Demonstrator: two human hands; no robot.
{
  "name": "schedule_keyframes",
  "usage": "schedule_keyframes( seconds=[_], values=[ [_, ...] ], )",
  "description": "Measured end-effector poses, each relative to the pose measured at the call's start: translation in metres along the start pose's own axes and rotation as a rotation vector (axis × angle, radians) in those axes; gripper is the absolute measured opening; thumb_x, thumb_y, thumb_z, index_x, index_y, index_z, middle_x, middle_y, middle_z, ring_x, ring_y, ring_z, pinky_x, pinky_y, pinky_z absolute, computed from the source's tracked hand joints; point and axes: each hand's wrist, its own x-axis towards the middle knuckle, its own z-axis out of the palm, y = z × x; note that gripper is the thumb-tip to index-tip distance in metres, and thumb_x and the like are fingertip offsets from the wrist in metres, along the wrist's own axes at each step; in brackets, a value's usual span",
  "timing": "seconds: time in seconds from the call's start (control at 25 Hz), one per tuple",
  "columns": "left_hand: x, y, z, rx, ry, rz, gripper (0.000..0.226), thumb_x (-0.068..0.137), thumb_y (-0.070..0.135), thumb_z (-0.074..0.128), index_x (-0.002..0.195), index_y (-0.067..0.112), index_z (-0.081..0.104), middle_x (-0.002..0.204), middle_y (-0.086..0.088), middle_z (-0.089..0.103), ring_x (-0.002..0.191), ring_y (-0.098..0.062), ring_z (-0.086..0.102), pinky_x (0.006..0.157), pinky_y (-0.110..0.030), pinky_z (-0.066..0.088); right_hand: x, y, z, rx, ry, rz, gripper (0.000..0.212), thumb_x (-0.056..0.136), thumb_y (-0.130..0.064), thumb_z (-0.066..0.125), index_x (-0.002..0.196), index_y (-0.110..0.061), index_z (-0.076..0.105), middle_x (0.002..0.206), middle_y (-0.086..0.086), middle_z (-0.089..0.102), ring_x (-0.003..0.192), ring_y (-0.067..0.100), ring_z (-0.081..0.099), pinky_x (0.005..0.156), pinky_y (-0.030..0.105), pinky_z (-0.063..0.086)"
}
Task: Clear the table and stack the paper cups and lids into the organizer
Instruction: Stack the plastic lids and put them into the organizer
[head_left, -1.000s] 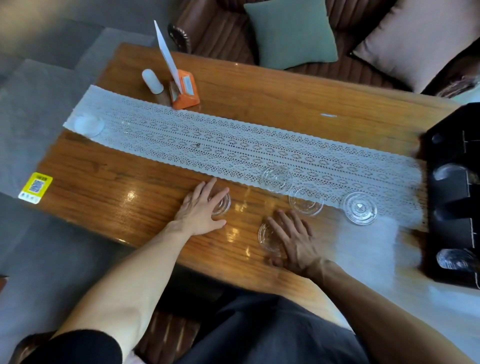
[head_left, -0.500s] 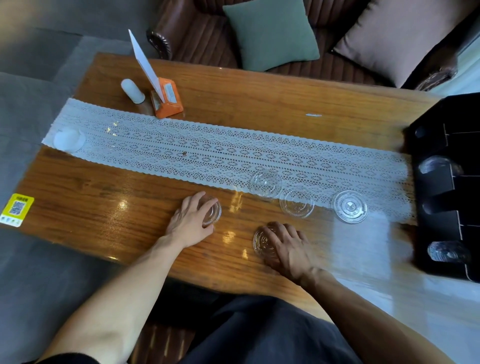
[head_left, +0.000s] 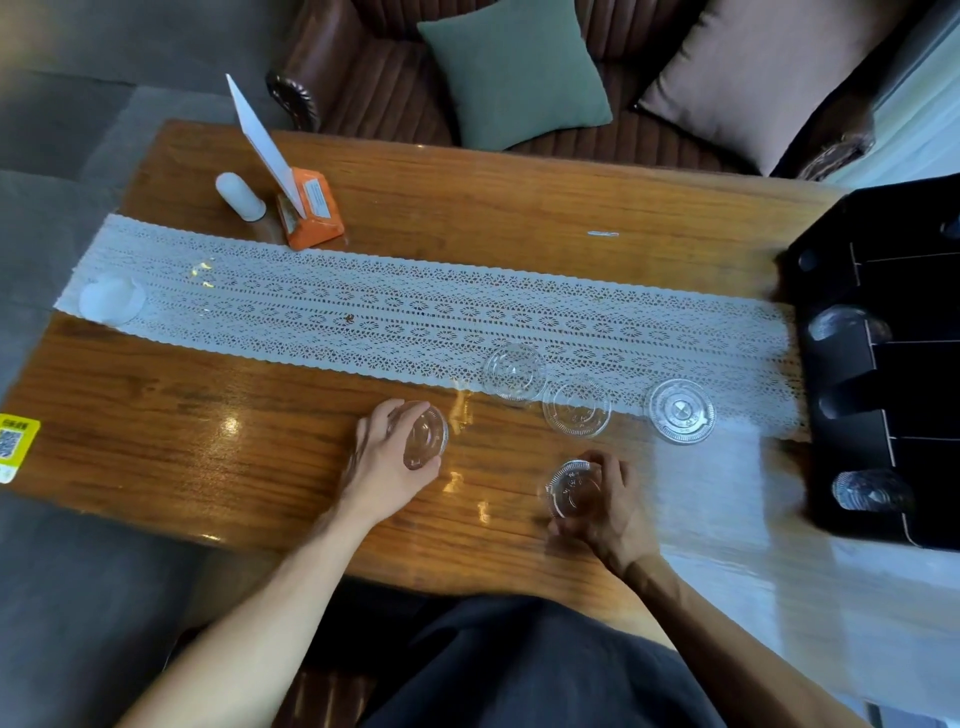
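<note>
My left hand (head_left: 384, 467) holds a clear plastic lid (head_left: 425, 435), tilted up off the wooden table (head_left: 156, 415). A second clear lid (head_left: 570, 487) is gripped on edge by my right hand (head_left: 608, 512). Three more clear lids lie flat by the lace runner's near edge: one (head_left: 513, 372), one (head_left: 576, 406) and one (head_left: 680, 411). Another lid (head_left: 111, 300) sits at the runner's far left end. The black organizer (head_left: 852, 374) stands at the right with clear lids in its slots (head_left: 844, 323).
A white lace runner (head_left: 363, 317) crosses the table. An orange card holder with a white card (head_left: 309, 208) and a small white bottle (head_left: 240, 196) stand at the back left. A yellow sticker (head_left: 15, 447) marks the left edge. Sofa cushions lie beyond the table.
Both hands lay flat over lids on the table before; now each has curled round its lid and lifted it off the surface, tilted on edge.
</note>
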Motion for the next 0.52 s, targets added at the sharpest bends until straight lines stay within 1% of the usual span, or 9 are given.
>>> schedule_keyframes(
  seconds=[0.04,0.08,0.12,0.16,0.2,0.28,0.36,0.44,0.52],
  values=[
    [-0.005,0.008,0.003,-0.047,0.010,0.019,0.074,0.078,0.037,0.077,0.143,0.031,0.043,0.145,0.005,0.032,0.128,-0.019,0.031,0.103,-0.035,0.041,-0.003,0.002,-0.004,0.037,-0.006,0.017,0.086,0.051,-0.012,0.097,0.123,-0.020,0.050,0.117,0.001,0.046,0.094,0.007,0.055,0.074,0.005,0.043],
    [-0.011,0.016,0.005,-0.086,0.014,0.035,0.074,0.078,0.036,0.078,0.143,0.031,0.044,0.144,0.005,0.033,0.126,-0.019,0.032,0.104,-0.034,0.040,-0.006,0.004,-0.007,0.083,-0.013,0.037,0.073,0.060,-0.011,0.093,0.118,-0.021,0.051,0.114,0.002,0.052,0.094,0.015,0.058,0.076,0.016,0.046],
    [-0.016,0.024,0.007,-0.119,0.015,0.050,0.073,0.078,0.035,0.078,0.143,0.031,0.045,0.144,0.005,0.033,0.126,-0.018,0.032,0.105,-0.033,0.038,-0.009,0.004,-0.010,0.143,-0.010,0.059,0.055,0.071,-0.009,0.087,0.112,-0.023,0.054,0.108,0.005,0.058,0.092,0.021,0.061,0.074,0.025,0.048],
    [-0.020,0.032,0.009,-0.147,0.015,0.064,0.072,0.078,0.035,0.078,0.142,0.031,0.045,0.143,0.006,0.034,0.126,-0.018,0.033,0.106,-0.032,0.037,-0.012,0.004,-0.013,0.205,-0.002,0.096,0.038,0.080,-0.007,0.080,0.106,-0.023,0.057,0.101,0.007,0.063,0.085,0.023,0.063,0.069,0.029,0.050],
    [-0.023,0.040,0.010,-0.176,0.016,0.076,0.072,0.078,0.034,0.078,0.142,0.030,0.046,0.143,0.006,0.034,0.127,-0.017,0.033,0.107,-0.031,0.036,-0.014,0.004,-0.016,0.279,0.002,0.147,0.030,0.085,-0.005,0.074,0.106,-0.023,0.061,0.095,0.008,0.066,0.077,0.021,0.064,0.064,0.031,0.052],
    [-0.028,0.057,0.010,-0.234,0.018,0.103,0.071,0.078,0.032,0.079,0.141,0.030,0.047,0.142,0.006,0.035,0.130,-0.014,0.033,0.109,-0.029,0.034,-0.019,0.002,-0.021,0.484,-0.007,0.234,0.032,0.089,0.001,0.067,0.115,-0.017,0.065,0.084,0.005,0.066,0.066,0.009,0.063,0.060,0.023,0.053],
    [-0.032,0.072,0.009,-0.276,0.006,0.130,0.070,0.078,0.031,0.079,0.141,0.032,0.047,0.142,0.008,0.035,0.132,-0.012,0.033,0.110,-0.027,0.032,-0.023,-0.002,-0.029,0.732,-0.046,0.291,0.030,0.092,0.002,0.062,0.117,-0.010,0.070,0.081,0.001,0.067,0.065,0.005,0.063,0.064,0.019,0.053],
    [-0.036,0.087,0.006,-0.312,-0.012,0.173,0.071,0.078,0.032,0.078,0.141,0.033,0.046,0.142,0.009,0.034,0.134,-0.010,0.033,0.111,-0.024,0.032,-0.027,-0.008,-0.037,0.947,-0.121,0.325,0.029,0.092,0.000,0.056,0.112,-0.008,0.075,0.087,0.003,0.067,0.071,0.009,0.064,0.069,0.025,0.053],
    [-0.039,0.104,0.001,-0.350,-0.023,0.246,0.071,0.078,0.032,0.077,0.141,0.033,0.046,0.143,0.008,0.035,0.136,-0.008,0.033,0.111,-0.021,0.032,-0.030,-0.016,-0.045,1.071,-0.204,0.320,0.033,0.089,-0.004,0.055,0.114,-0.011,0.076,0.099,0.004,0.067,0.080,0.011,0.065,0.071,0.027,0.054]
  ],
)
